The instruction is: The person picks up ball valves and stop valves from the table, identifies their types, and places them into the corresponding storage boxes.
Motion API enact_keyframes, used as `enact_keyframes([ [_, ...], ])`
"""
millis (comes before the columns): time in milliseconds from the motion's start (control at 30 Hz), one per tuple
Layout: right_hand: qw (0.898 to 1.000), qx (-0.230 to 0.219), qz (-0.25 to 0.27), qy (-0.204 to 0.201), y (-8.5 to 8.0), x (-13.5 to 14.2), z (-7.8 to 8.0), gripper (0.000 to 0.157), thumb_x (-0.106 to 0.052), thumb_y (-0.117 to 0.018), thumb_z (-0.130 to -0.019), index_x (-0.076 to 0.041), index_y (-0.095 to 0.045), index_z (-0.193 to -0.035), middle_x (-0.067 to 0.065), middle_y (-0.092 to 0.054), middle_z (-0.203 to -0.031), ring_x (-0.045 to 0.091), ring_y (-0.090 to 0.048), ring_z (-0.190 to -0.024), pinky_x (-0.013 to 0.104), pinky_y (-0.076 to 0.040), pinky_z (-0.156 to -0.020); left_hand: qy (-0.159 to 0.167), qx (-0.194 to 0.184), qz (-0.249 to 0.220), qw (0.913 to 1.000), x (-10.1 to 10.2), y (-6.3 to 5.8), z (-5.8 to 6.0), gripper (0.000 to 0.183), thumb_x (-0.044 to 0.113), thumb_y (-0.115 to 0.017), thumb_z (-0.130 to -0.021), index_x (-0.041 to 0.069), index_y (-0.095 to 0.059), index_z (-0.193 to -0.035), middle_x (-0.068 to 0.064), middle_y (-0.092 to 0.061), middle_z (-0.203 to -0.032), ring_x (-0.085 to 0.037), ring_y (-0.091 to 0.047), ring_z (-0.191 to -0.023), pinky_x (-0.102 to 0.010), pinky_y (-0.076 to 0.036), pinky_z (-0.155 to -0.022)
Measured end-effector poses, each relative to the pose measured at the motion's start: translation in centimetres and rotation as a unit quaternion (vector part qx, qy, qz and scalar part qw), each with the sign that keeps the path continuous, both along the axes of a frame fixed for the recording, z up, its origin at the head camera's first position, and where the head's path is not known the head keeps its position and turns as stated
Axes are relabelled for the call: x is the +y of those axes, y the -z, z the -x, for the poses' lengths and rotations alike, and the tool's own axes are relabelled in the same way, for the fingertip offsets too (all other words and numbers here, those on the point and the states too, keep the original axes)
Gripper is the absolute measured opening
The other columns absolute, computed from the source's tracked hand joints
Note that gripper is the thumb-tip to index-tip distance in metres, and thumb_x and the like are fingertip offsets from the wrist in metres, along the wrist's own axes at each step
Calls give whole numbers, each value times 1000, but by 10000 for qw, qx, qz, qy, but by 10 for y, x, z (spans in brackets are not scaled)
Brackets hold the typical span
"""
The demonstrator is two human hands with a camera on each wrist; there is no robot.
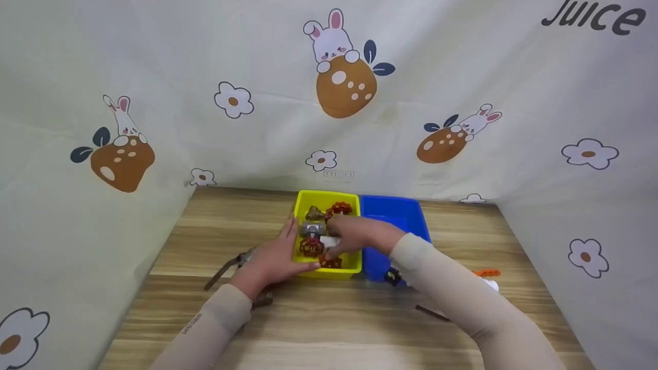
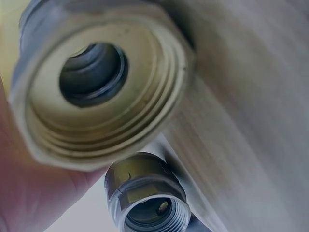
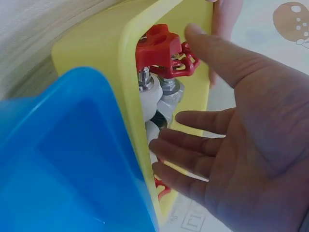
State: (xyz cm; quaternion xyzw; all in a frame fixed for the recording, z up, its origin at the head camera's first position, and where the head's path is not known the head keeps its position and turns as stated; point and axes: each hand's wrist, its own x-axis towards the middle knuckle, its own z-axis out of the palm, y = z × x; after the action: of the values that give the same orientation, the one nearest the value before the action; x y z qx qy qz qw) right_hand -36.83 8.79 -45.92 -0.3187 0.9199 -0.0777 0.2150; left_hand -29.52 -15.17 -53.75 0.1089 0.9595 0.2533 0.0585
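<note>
Valves (image 1: 312, 229) with red handwheels (image 1: 311, 247) lie in the yellow bin (image 1: 334, 274), apparently being arranged by the loose, empty right grip (image 1: 354, 232), the straight-fingered left grip (image 1: 271, 260) against its left side; next probably calls for gentle nudging.

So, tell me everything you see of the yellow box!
The yellow box looks like plastic, with rounded corners, sloping walls and an open top. It stands upright on the wooden table beside the blue box. Valves with red wheels lie inside. The left grip touches its left side; the right grip reaches in.
</note>
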Motion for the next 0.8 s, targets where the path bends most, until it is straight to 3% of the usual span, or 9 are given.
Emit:
enact_keyframes([
  [133, 9993, 208, 267, -168, -6, 17, -3, 75, -55, -85, -96, -12, -63, -153, 9, -68, -145, 25, -66, -122, 49, -55, -113, -60, -47, -70, 9999, 1, -1, -1, 143, 95, -70, -79, 16, -5, -179, -9, -2, -185, -49, -61, -138, -61, -58, -103],
  [500, 9876, 942, 1254, -107, -30, 91, -21, 51, -46, -80, -103, -14, -69, -140, 4, -65, -134, 27, -66, -126, 48, -56, -110, 44, 38, 7, 10000, 2, 4, 0, 141, 94, -69, -81, 15, -5, -179, -10, 2, -186, -50, -61, -138, -61, -58, -104],
  [633, 9844, 957, 1476, 91, -34, 123, -24, 48, -48, -77, -104, -15, -69, -139, 2, -65, -133, 24, -65, -124, 50, -58, -108, 57, 56, 10, 10000, 0, 5, 1, 141, 93, -69, -81, 14, -5, -179, -9, 3, -185, -50, -60, -139, -60, -58, -105],
  [800, 9813, 839, 1655, 503, -32, 159, -30, 49, -45, -78, -105, -13, -67, -140, 5, -64, -133, 32, -65, -125, 55, -60, -105, 75, 17, 81, 9999, -1, 2, -1, 141, 94, -68, -82, 14, -4, -179, -9, 4, -185, -51, -59, -140, -60, -57, -106],
])
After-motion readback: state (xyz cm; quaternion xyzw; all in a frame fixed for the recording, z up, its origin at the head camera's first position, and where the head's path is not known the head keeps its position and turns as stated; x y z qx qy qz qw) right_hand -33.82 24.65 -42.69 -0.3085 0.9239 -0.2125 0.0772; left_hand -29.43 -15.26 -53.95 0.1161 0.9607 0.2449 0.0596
